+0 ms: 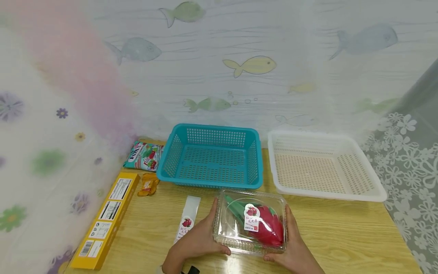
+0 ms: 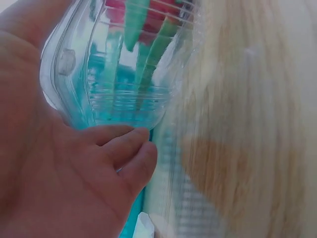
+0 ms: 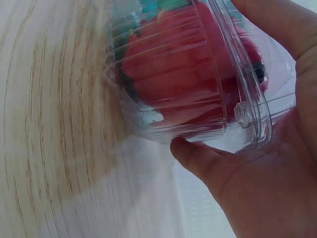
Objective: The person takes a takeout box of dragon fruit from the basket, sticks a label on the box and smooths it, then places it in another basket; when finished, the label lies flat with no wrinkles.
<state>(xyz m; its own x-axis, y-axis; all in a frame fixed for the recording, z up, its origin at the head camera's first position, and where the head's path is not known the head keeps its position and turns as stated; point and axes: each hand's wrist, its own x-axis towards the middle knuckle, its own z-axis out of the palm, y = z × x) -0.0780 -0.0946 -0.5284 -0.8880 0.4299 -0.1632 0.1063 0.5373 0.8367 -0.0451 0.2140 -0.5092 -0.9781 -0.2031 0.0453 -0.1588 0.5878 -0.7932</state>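
Observation:
A clear plastic clamshell box (image 1: 227, 228) is held between both hands, low over the table's front half. Through its lid shows a red and green dragon-fruit-like item (image 1: 272, 228). The lid bears a white label (image 1: 251, 219) with a dragon fruit picture. My left hand (image 1: 202, 238) grips the box's left side, and in the left wrist view its fingers (image 2: 136, 148) reach along the clear wall. From the right side my right hand (image 1: 292, 249) grips it, with a fingertip (image 3: 185, 146) against the lower part in the right wrist view.
Behind the box stand a blue basket (image 1: 164, 177) and a white basket (image 1: 373, 194). A pale strip with a matching label (image 1: 187, 219) lies left of the box. Farther left are a long yellow carton (image 1: 106, 222), an orange wrapped packet (image 1: 148, 184) and a printed bag (image 1: 143, 155).

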